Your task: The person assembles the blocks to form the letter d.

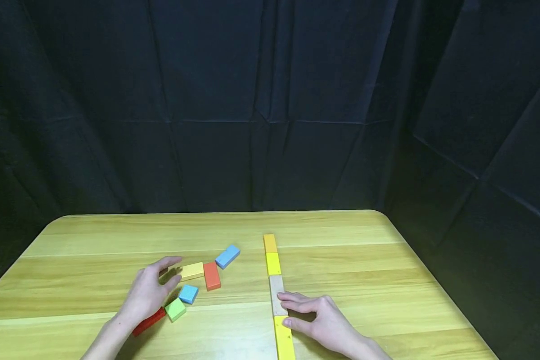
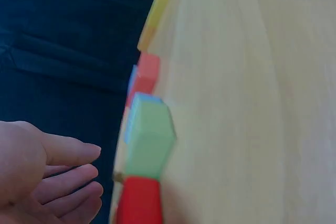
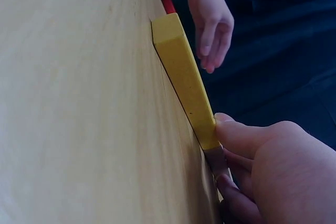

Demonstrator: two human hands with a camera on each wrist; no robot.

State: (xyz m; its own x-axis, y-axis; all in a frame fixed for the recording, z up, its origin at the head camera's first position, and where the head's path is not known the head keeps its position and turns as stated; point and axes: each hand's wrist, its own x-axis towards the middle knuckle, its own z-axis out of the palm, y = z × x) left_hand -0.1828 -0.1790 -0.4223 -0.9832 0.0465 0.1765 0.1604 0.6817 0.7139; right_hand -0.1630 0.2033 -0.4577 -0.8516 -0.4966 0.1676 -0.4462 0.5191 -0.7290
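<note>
Toward the far edge of the table (image 1: 364, 275), a block row (image 1: 273, 264) runs end to end; my right hand (image 1: 319, 317), fingers lightly bent, touches its grey block (image 1: 276, 288) and nearest yellow block (image 1: 284, 342), apparently aligning them. Left hand (image 1: 145, 294), spread, empty, hovers by the cream block (image 1: 192, 271), left-edge side. Next, I judge: pinch that block.

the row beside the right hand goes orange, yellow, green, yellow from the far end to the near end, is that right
Not quite: the third block isn't green. The head view shows a light grey block there, so the row beside the right hand goes orange, yellow, light grey, yellow from the far end to the near end.
</note>
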